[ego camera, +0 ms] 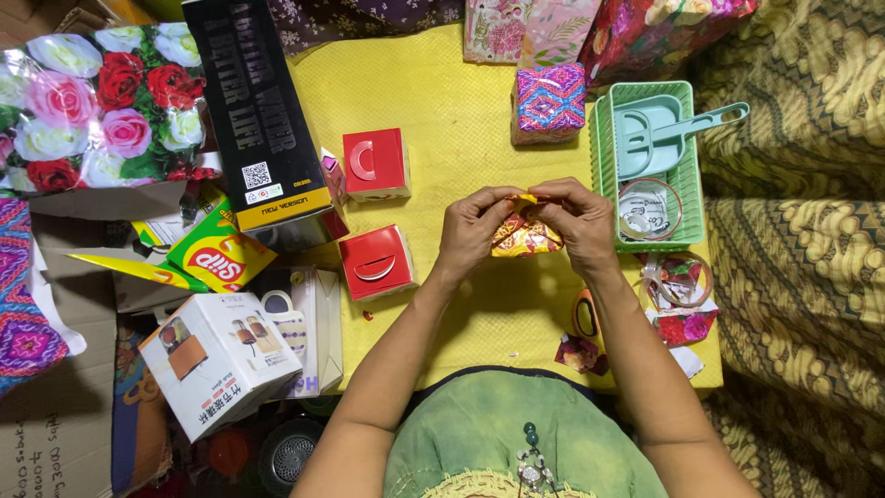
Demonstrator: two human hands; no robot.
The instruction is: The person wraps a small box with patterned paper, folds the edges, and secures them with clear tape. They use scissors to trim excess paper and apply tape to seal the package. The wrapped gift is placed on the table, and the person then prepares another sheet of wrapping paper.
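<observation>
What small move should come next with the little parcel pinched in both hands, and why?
Probably press the top flap flat and hold it with one thumb. The left hand and right hand both pinch the upper edge of the small wrapped parcel, where a yellow paper fold stands up loose. The tape roll lies in the green basket beside the right hand.

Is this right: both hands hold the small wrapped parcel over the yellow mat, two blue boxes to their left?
Not quite. The head view shows the left hand and right hand holding the small wrapped parcel over the yellow mat, but the two boxes to their left are red, not blue.
</observation>
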